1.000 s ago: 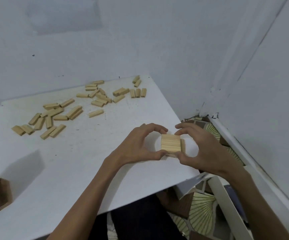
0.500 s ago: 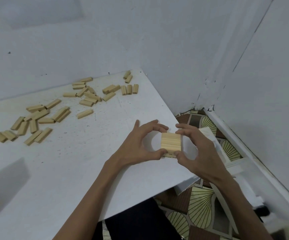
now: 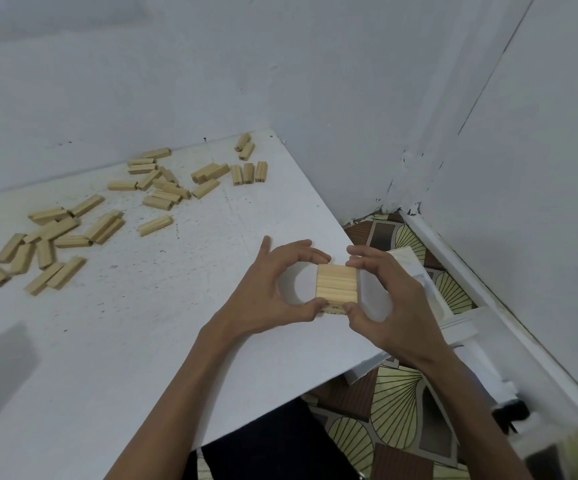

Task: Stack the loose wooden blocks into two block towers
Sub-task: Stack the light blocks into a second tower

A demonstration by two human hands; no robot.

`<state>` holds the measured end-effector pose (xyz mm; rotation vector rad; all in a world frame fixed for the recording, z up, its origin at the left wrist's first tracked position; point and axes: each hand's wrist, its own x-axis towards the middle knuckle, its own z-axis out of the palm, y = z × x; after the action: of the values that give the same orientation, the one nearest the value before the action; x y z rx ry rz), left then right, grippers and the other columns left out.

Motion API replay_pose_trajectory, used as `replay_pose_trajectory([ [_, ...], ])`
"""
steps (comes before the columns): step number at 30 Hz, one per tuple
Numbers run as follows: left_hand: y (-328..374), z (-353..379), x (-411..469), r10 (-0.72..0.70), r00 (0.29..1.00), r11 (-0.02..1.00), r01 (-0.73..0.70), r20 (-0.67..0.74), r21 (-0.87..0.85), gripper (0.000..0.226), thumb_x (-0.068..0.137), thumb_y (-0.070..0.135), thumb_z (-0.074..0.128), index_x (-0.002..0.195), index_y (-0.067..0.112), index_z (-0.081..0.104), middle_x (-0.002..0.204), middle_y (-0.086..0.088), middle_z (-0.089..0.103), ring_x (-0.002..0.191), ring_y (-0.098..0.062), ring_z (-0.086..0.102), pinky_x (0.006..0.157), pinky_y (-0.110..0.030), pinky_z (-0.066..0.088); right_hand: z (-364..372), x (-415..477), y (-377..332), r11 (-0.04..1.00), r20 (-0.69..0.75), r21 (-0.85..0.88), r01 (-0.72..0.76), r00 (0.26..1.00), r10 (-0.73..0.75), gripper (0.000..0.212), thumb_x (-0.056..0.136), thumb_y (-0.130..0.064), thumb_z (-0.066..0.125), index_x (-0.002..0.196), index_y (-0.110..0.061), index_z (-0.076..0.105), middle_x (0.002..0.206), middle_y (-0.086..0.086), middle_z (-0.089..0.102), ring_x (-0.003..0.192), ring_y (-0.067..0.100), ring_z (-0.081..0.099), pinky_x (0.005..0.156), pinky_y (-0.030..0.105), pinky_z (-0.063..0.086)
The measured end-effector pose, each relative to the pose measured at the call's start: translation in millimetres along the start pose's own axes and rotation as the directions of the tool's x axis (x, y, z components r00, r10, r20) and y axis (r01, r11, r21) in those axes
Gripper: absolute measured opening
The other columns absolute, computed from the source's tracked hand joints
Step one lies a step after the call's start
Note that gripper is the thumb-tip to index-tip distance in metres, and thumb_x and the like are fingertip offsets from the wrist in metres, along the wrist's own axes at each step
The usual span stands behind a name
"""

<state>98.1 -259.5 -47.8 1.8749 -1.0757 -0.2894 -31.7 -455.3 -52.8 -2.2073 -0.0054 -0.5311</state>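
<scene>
the left hand (image 3: 263,299) and the right hand (image 3: 389,306) both grasp a small stack of wooden blocks (image 3: 336,285) near the right edge of the white table (image 3: 114,341), thumbs at its near side and curled fingertips at its far side. the top layer shows three blocks lying side by side, with another layer just visible beneath. loose blocks (image 3: 100,216) lie scattered well apart, along the far side by the wall (image 3: 142,81).
</scene>
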Motion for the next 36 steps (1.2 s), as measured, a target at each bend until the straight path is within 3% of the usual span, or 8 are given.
replay_pose_trajectory([
  [6,-1.3,1.1,0.1,0.003,1.0,1.0,-0.003,-0.002,0.007,0.057,0.073,0.041,0.081,0.126,0.029,0.063,0.134,0.018,0.064,0.145,-0.007,0.043,0.125,-0.064,-0.002,0.4,-0.8,1.6,1.0,0.0,-0.016,0.0,1.0,0.0,0.056,0.074,-0.032,0.073,0.123,-0.011,0.059,0.139,-0.006,0.055,0.132,0.007,0.049,0.103,0.015,0.042],
  [36,1.0,-0.4,0.5,-0.015,1.0,1.0,0.014,0.022,0.02,0.059,0.074,0.048,0.077,0.126,0.025,0.064,0.13,0.014,0.066,0.136,-0.011,0.053,0.127,-0.057,-0.003,1.0,-2.5,3.2,1.0,0.023,-0.024,-0.011,1.0,0.011,0.057,0.073,-0.024,0.077,0.124,-0.012,0.057,0.139,-0.007,0.054,0.133,0.007,0.048,0.103,0.013,0.041],
])
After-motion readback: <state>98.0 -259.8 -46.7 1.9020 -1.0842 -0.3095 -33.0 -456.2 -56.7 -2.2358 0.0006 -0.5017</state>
